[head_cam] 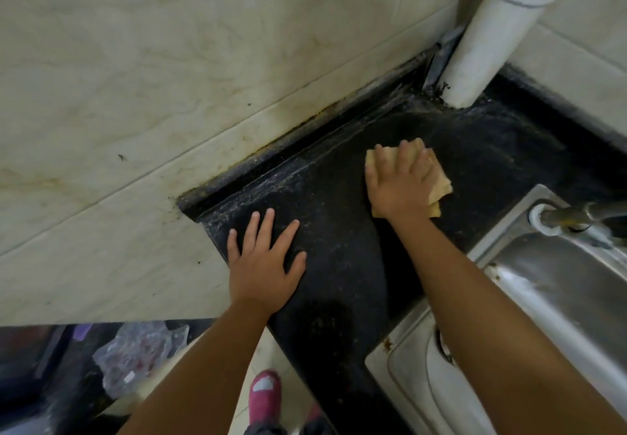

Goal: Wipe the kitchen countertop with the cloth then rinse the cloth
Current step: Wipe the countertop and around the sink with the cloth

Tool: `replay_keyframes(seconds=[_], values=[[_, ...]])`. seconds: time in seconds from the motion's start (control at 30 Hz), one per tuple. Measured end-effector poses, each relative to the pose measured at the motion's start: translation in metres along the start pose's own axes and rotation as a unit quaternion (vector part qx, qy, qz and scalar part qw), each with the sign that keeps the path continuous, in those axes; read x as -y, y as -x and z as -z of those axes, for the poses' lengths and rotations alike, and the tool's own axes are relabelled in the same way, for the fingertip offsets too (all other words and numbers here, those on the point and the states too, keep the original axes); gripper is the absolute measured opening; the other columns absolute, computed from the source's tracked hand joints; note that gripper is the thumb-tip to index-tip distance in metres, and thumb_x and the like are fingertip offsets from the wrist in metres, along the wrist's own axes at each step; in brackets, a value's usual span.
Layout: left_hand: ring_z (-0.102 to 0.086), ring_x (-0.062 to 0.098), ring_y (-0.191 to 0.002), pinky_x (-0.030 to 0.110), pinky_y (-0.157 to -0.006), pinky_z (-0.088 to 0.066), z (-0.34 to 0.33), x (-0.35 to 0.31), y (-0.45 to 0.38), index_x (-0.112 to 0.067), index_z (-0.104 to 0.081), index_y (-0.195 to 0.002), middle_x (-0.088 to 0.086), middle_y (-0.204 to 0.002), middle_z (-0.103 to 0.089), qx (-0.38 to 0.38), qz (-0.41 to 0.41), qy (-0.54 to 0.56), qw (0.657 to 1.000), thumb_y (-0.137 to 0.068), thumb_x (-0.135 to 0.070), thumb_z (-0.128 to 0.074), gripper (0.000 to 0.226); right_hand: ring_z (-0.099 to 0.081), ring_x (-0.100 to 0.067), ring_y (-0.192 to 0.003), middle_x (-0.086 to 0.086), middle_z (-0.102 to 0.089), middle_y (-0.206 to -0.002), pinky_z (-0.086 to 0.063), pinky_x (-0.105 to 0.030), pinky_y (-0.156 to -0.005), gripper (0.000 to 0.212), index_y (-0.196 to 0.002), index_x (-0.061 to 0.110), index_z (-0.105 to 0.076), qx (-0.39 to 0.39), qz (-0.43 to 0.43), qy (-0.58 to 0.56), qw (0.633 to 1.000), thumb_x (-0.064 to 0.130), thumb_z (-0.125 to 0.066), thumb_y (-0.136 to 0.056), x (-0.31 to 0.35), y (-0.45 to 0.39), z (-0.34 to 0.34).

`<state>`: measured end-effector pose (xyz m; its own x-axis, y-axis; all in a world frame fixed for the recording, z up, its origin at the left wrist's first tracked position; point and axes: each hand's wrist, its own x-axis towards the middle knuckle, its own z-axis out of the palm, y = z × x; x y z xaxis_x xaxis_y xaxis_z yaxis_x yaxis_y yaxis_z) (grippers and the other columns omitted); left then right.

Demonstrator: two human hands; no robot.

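A black speckled countertop (pixel 342 258) runs along a pale tiled wall. A folded yellowish cloth (pixel 437 180) lies on it near the middle. My right hand (pixel 397 183) presses flat on the cloth, fingers spread over it and pointing toward the wall. My left hand (pixel 264 265) rests flat on the bare countertop at its left end, fingers apart, holding nothing. A steel sink (pixel 556 285) sits at the right, with a metal faucet (pixel 576 217) at its back rim.
A white pipe (pixel 492 38) stands upright in the corner where the walls meet. The countertop ends at the left against a tiled wall block (pixel 112 248). Below, a crumpled plastic bag (pixel 135 356) lies on the floor, near a pink shoe (pixel 264 397).
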<state>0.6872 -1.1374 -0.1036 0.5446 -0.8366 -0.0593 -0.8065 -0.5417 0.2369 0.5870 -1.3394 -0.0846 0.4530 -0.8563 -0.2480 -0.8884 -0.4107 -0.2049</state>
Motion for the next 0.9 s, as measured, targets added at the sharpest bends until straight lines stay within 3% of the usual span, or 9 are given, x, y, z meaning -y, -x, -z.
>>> replay_keyframes(seconds=[0.13,0.23,0.33,0.4,0.47,0.53,0.63,0.73,0.9], values=[[-0.007,0.023,-0.143,0.045,-0.112,0.003,0.003,0.003,-0.003,-0.035,-0.031,-0.14,0.003,-0.154,-0.017,0.02,0.003,0.004,1.0,-0.07,-0.061,-0.001,0.08,0.012,-0.029,-0.144,-0.001,0.009,-0.158,0.004,-0.046,-0.115,0.051,-0.147,0.037,-0.002,0.045,0.203,0.094,0.974,0.047,-0.01,-0.097,0.023,0.018,-0.014],[-0.012,0.025,-0.142,0.047,-0.112,0.0,0.001,0.003,0.001,-0.033,-0.035,-0.139,0.005,-0.153,-0.021,0.018,-0.001,0.011,1.0,-0.072,-0.06,-0.004,0.078,0.015,-0.023,-0.143,0.003,0.011,-0.157,0.008,-0.042,-0.113,0.077,-0.146,0.038,-0.005,0.086,0.348,0.138,0.923,0.062,0.019,-0.077,0.012,0.051,-0.017],[-0.018,0.028,-0.141,0.049,-0.112,-0.006,0.001,0.002,0.003,-0.03,-0.04,-0.137,0.008,-0.15,-0.028,0.019,-0.008,0.004,1.0,-0.076,-0.058,-0.008,0.075,0.021,-0.018,-0.137,0.011,0.013,-0.15,0.016,-0.038,-0.109,0.084,-0.145,0.04,-0.014,0.123,0.412,0.126,0.894,0.064,0.016,-0.07,-0.028,0.066,-0.015],[-0.019,0.028,-0.14,0.05,-0.112,-0.007,0.003,0.0,0.005,-0.029,-0.04,-0.137,0.008,-0.15,-0.028,0.027,-0.009,-0.008,1.0,-0.076,-0.058,-0.007,0.075,-0.007,-0.03,-0.141,0.005,-0.012,-0.152,-0.004,-0.048,-0.111,0.077,-0.144,0.032,-0.027,0.124,0.388,0.161,0.899,0.062,0.011,-0.084,-0.056,0.06,-0.001],[-0.021,0.029,-0.139,0.05,-0.111,-0.008,0.004,-0.003,0.005,-0.029,-0.042,-0.136,0.008,-0.149,-0.031,0.028,-0.008,-0.009,1.0,-0.077,-0.057,-0.009,0.073,-0.025,-0.036,-0.139,-0.004,-0.024,-0.153,-0.017,-0.048,-0.11,0.09,-0.147,0.022,-0.016,0.097,0.288,0.195,0.933,0.066,0.024,-0.079,-0.083,0.044,0.013],[-0.028,0.031,-0.137,0.05,-0.109,-0.011,0.006,-0.006,0.003,-0.027,-0.047,-0.132,0.01,-0.145,-0.037,0.028,-0.004,-0.004,1.0,-0.079,-0.056,-0.015,0.069,0.003,-0.029,-0.145,0.002,0.005,-0.157,-0.005,-0.047,-0.113,0.101,-0.147,0.029,0.005,0.076,0.17,0.162,0.969,0.073,0.034,-0.061,-0.099,0.027,0.021],[-0.042,0.036,-0.127,0.055,-0.102,-0.022,0.008,-0.009,-0.002,-0.024,-0.058,-0.124,0.014,-0.136,-0.049,0.028,-0.015,-0.006,0.999,-0.081,-0.051,-0.027,0.059,0.016,-0.029,-0.143,0.005,0.014,-0.156,0.003,-0.053,-0.113,0.053,-0.146,0.037,0.005,0.071,0.021,0.077,0.994,0.051,-0.004,-0.096,-0.074,0.007,0.031],[-0.053,0.037,-0.116,0.06,-0.093,-0.03,0.008,-0.008,0.0,-0.022,-0.064,-0.116,0.015,-0.125,-0.058,0.029,-0.027,-0.04,0.998,-0.081,-0.047,-0.033,0.053,0.018,-0.033,-0.141,0.004,0.015,-0.156,0.004,-0.057,-0.112,0.05,-0.147,0.035,0.005,0.083,0.053,0.076,0.992,0.042,-0.011,-0.099,-0.019,-0.007,0.015],[-0.052,0.039,-0.117,0.06,-0.094,-0.032,0.01,0.004,-0.001,-0.021,-0.064,-0.115,0.017,-0.126,-0.058,0.025,-0.014,-0.036,0.999,-0.081,-0.047,-0.034,0.053,0.02,-0.029,-0.141,0.007,0.014,-0.156,0.009,-0.053,-0.112,0.05,-0.147,0.034,0.0,0.092,0.253,0.116,0.956,0.038,-0.015,-0.1,0.058,0.02,-0.011]])
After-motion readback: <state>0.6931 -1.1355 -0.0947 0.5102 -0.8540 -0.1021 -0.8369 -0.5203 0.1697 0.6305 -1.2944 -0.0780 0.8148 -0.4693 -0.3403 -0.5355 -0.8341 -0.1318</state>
